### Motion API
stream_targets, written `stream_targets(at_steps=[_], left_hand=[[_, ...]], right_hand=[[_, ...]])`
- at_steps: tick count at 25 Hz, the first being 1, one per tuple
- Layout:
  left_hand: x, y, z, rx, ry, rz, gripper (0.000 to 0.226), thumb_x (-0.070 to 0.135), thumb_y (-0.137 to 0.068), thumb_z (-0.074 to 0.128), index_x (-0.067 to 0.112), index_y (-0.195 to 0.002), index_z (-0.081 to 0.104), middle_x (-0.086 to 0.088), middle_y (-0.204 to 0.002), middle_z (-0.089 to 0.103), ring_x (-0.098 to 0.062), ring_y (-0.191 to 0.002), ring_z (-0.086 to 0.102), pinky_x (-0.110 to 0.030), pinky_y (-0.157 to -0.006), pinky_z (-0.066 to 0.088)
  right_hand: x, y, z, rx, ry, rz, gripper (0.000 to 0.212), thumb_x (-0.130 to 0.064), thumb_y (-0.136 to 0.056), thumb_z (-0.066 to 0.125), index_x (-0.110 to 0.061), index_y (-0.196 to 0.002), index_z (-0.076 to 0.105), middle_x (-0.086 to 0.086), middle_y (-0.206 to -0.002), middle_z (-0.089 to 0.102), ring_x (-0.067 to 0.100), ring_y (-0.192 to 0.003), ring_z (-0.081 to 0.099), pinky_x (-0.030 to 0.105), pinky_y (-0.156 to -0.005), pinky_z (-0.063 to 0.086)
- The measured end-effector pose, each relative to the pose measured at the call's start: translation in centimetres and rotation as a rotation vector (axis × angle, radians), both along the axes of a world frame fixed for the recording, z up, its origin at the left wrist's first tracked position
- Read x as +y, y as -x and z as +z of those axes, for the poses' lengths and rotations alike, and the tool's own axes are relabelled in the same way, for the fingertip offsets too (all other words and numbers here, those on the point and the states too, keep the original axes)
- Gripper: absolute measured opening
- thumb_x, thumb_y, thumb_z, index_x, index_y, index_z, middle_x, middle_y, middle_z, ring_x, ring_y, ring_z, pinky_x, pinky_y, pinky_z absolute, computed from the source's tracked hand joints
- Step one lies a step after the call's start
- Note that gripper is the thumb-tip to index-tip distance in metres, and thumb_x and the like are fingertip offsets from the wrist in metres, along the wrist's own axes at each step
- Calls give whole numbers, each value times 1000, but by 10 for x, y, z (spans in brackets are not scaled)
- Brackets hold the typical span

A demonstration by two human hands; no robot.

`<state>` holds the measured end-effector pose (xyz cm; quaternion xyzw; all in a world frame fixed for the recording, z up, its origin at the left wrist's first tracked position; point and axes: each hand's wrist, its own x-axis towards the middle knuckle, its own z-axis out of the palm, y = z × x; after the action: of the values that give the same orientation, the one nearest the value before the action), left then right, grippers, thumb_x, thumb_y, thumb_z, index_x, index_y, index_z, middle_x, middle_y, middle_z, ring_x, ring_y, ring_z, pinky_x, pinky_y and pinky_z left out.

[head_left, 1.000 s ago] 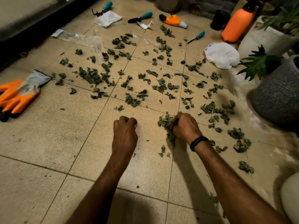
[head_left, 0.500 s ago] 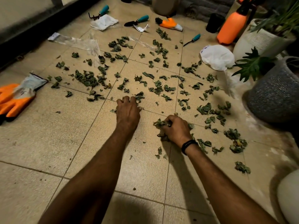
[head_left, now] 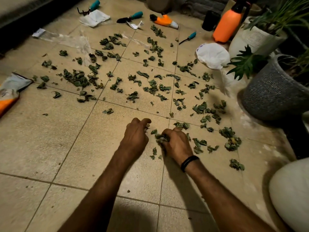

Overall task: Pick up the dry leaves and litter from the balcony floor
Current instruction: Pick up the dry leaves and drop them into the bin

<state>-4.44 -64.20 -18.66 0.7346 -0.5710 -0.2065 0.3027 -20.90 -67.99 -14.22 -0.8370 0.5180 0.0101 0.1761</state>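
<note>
Head view: both hands are low on the tiled floor [head_left: 50, 148], side by side, just apart. The left hand [head_left: 136, 137] has its fingers curled in and pinches a small leaf scrap [head_left: 146, 128] at the fingertips; can't tell if there's more inside the fist. The right hand [head_left: 178, 145], black wristband [head_left: 189, 162] on the wrist, is closed round a clump of leaves [head_left: 160, 137] that sticks out on its thumb side, toward the left hand. A few loose bits lie between and just below the hands. The rest of the dry leaves [head_left: 150, 87] are scattered beyond both hands across several tiles, densest ahead-left of the left hand and to the right of the right hand, where some pieces lie just beside its knuckles. Litter farther out: clear plastic wrapper [head_left: 66, 41] well ahead-left of the left hand, white paper [head_left: 94, 18] beyond that, white bag [head_left: 213, 55] ahead-right of the right hand. Teal-handled trowel [head_left: 132, 16] and orange sprayer [head_left: 228, 24] are at the far end. Orange glove [head_left: 8, 97] lies well left of the left hand, at the frame edge. Grey pot [head_left: 274, 96] stands well right of the right hand, with a white pot [head_left: 255, 39] behind it.
</note>
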Motion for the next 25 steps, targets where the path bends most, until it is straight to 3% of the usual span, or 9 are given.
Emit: stream_targets(at_steps=[3, 5, 6, 10, 13, 15, 19, 22, 25], left_hand=[[6, 23, -4, -51, -47, -31, 30, 26, -103, 45, 26, -131, 54, -9, -115, 45, -19, -103, 40, -33, -79, 42], [9, 36, -5, -154, -14, -24, 32, 48, -102, 43, 27, -124, 55, -6, -115, 45, -17, -102, 37, -33, -81, 43], [10, 42, -8, -204, 12, -19, 33, 49, -101, 46, 26, -121, 56, -5, -115, 48, -19, -102, 39, -33, -81, 44], [15, 50, -16, -172, 54, 16, 7, 18, -101, 53, 18, -105, 58, -5, -105, 54, -19, -92, 42, -32, -72, 42], [22, 49, -9, -38, 64, 81, 20, 0, -92, 56, 20, -92, 52, 0, -96, 45, -16, -87, 42, -28, -63, 43], [28, 44, -5, -20, 76, 118, 15, 2, -92, 57, 16, -90, 53, -3, -95, 46, -18, -85, 44, -24, -62, 34], [39, 31, -1, 3, 95, 168, 12, 6, -96, 53, 13, -87, 57, -5, -87, 49, -27, -77, 50, -32, -64, 35], [49, 20, 13, 71, 134, 220, 14, 2, -94, 52, 11, -85, 57, -7, -86, 51, -24, -72, 53, -32, -63, 41], [60, 0, 32, 123, 145, 309, 14, 2, -95, 54, 11, -85, 59, -8, -86, 54, -13, -70, 47, -26, -61, 28]], right_hand=[[-6, 4, 2, -144, -2, -188, 16, -14, -91, 62, -15, -107, 66, 4, -105, 64, 23, -100, 60, 27, -79, 47], [-23, 13, 17, -283, -81, -394, 17, -13, -89, 66, -17, -106, 66, -5, -99, 61, 13, -92, 58, 18, -71, 46], [-36, 20, 23, -300, -69, -456, 18, -13, -89, 67, -17, -107, 66, -5, -100, 61, 12, -91, 57, 21, -73, 49], [-81, 42, 24, -109, -63, -386, 40, -33, -89, 67, -18, -125, 59, 7, -125, 63, 24, -111, 59, 36, -95, 51], [-76, 37, 3, -57, -201, -306, 75, -70, -79, 60, -29, -140, 43, 11, -138, 44, 30, -119, 52, 42, -101, 47], [-63, 31, -14, -83, -93, -272, 69, -70, -80, 59, -29, -134, 47, 12, -130, 40, 31, -111, 53, 40, -96, 49], [-49, 19, -25, -184, 80, -258, 29, -37, -98, 52, -15, -117, 55, 10, -113, 46, 27, -98, 53, 28, -77, 41], [-50, 7, -20, -289, 31, -362, 18, -31, -95, 57, -13, -97, 59, 7, -98, 58, 21, -87, 51, 26, -69, 35], [-43, -12, -6, -578, -252, -580, 19, -34, -88, 67, -16, -90, 65, 1, -89, 69, 21, -81, 63, 37, -68, 53]])
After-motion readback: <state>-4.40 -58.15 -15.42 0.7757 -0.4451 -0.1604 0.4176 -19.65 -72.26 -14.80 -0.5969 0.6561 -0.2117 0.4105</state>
